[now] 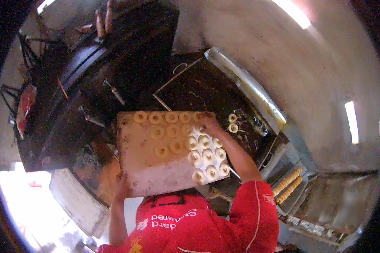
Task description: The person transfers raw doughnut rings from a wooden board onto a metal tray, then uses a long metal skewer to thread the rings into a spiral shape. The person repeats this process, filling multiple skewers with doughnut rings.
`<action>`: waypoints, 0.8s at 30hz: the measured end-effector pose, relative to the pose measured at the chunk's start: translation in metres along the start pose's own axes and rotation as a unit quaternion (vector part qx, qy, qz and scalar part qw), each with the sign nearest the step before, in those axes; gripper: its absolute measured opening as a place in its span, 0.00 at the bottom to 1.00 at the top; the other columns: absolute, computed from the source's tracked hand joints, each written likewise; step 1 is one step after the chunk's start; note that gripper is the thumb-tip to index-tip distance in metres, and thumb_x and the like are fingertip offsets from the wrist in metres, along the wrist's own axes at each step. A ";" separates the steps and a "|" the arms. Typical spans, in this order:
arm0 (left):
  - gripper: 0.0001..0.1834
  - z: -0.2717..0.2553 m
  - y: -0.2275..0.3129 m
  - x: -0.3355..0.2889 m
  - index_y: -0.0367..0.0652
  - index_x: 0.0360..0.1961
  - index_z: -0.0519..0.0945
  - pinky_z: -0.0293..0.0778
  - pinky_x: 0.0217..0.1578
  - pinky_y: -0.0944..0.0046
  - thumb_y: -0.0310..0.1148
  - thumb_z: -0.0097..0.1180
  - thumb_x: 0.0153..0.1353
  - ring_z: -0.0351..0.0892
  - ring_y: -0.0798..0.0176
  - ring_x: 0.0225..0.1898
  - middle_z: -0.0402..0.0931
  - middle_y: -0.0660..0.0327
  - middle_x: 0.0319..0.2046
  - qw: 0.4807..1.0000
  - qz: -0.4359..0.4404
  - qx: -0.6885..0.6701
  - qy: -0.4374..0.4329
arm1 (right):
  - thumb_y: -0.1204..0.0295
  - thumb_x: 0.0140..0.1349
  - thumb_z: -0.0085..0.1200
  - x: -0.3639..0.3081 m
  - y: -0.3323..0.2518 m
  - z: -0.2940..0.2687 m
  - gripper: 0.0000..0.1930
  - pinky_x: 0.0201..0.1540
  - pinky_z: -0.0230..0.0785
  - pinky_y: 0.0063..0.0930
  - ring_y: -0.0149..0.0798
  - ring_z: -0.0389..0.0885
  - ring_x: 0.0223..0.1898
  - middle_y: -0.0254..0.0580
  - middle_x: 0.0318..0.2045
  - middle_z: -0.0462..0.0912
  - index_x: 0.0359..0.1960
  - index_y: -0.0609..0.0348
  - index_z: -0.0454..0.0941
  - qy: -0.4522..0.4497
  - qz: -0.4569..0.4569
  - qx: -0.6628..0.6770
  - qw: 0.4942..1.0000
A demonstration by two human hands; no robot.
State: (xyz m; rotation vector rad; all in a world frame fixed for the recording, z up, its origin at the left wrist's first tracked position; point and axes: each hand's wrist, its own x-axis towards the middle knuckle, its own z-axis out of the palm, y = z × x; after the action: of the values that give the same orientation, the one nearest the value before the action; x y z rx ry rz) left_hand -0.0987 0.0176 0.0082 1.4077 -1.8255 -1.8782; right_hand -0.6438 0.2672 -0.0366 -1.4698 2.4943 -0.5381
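Observation:
A flat board (152, 179) lies before me, carrying several rows of pale raw dough rings (172, 131). My left hand (121, 186) grips the board's near left edge. My right hand (206, 121) reaches over the far right corner, its fingers bent down and closed around one dough ring, which they partly hide. Just beyond the board, two more dough rings (233, 127) rest in a wide dark pan (194, 86) with a wet, shiny surface. Bright light falls across the rings on the board's right part.
A long metal trough (245, 86) borders the pan's far right side. Two rows of golden-brown rings (287, 185) lie in a rack on the right. A large dark metal body with handles (115, 92) stands at the far left, and a plaster wall (325, 76) rises at the right.

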 end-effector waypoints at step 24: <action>0.20 0.003 -0.044 -0.031 0.44 0.45 0.79 0.73 0.33 0.64 0.51 0.54 0.78 0.72 0.72 0.34 0.74 0.69 0.33 0.996 0.053 -0.054 0.047 | 0.70 0.71 0.49 -0.006 0.038 -0.033 0.19 0.71 0.66 0.50 0.61 0.77 0.63 0.58 0.54 0.85 0.60 0.61 0.80 0.022 -0.003 -0.382 0.924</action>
State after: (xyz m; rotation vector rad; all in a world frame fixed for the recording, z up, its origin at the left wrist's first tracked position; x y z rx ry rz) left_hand -0.0638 0.0515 -0.0142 1.3136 -1.6945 -1.7983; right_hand -0.6828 0.2959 -0.0220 -1.6838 2.8879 0.4846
